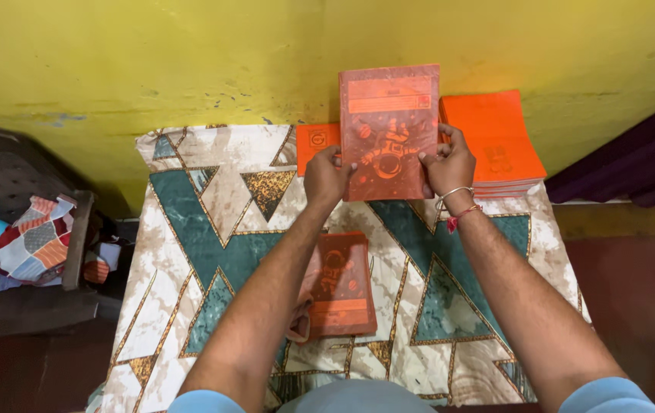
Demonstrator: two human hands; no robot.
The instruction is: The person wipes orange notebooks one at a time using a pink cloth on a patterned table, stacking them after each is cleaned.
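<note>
Both my hands hold up an orange notebook (389,126) in a clear plastic cover, with an astronaut picture on its front, above the far edge of the table. My left hand (324,176) grips its lower left edge, and my right hand (447,162), with a bangle and red thread at the wrist, grips its lower right edge. Behind the book lie a flat orange notebook (314,141) and a stack of orange notebooks (497,141). A second covered notebook (340,284) rests on the cloth close to me, partly hidden by my left forearm.
A cloth with teal and gold triangles (213,229) covers the table. A yellow wall (190,53) rises right behind it. At the left stands a dark plastic chair (6,168) with a patchwork cloth (33,245). Dark purple fabric (633,164) lies at the right.
</note>
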